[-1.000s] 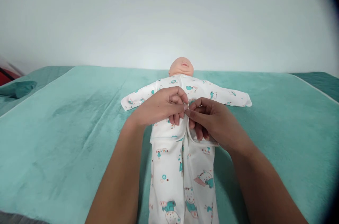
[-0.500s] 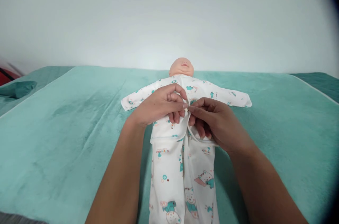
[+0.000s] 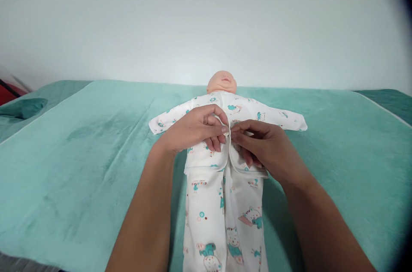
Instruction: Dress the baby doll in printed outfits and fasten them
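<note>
A baby doll [image 3: 222, 82] lies on its back with its head away from me, dressed in a white printed baby shirt [image 3: 206, 160] and matching baby pants [image 3: 209, 212]. My left hand [image 3: 207, 128] pinches the shirt's front edge at the middle of the chest, by a small pale button [image 3: 226, 134]. Close against it, my right hand [image 3: 257, 141] is closed, its thumb and forefinger pinching the other side of the front opening. Below my fingers the two front edges hang slightly apart. The fingertips partly hide the fastening.
A light green blanket [image 3: 80, 169] covers the surface under the doll. Darker green cloth [image 3: 389, 100] shows at the far corners. Behind stands a white wall [image 3: 206, 19]. Something red [image 3: 8, 92] is at the far left edge.
My right fingertips have shifted slightly right, off the left thumb, and the button now shows by the shirt edge. My left hand keeps its pinch. The whole view has shifted slightly.
</note>
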The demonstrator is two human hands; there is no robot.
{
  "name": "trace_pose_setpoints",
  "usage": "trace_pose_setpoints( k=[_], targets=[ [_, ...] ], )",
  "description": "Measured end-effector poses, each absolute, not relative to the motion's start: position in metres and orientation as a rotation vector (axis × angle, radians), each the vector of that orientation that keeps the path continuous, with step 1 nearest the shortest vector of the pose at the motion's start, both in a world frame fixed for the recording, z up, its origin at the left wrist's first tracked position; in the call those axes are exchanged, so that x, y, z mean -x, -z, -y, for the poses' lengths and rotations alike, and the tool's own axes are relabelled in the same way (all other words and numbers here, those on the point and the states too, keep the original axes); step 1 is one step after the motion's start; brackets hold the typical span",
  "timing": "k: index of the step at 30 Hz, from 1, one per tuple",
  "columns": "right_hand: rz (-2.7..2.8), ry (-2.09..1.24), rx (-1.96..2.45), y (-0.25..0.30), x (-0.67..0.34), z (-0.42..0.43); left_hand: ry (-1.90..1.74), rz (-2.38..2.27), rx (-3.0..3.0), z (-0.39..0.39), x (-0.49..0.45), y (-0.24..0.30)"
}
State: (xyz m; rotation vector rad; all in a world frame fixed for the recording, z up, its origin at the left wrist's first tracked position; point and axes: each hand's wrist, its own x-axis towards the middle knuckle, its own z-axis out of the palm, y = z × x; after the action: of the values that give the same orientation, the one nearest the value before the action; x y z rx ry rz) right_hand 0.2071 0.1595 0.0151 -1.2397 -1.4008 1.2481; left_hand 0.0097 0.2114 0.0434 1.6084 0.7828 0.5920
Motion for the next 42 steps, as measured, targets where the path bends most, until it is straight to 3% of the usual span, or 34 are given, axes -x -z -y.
trace_pose_setpoints(
  k=[22,42],
  targets=[
    [1.46,-1.235,1.253,-0.016,-0.203,-0.158,-0.53,-0.879,-1.748,-0.207,-0.015,-0.045],
    [1.407,-1.334,1.085,-0.012,-0.203,-0.159,-0.784,-0.612,-1.499,-0.214,-0.022,-0.034]
  ],
)
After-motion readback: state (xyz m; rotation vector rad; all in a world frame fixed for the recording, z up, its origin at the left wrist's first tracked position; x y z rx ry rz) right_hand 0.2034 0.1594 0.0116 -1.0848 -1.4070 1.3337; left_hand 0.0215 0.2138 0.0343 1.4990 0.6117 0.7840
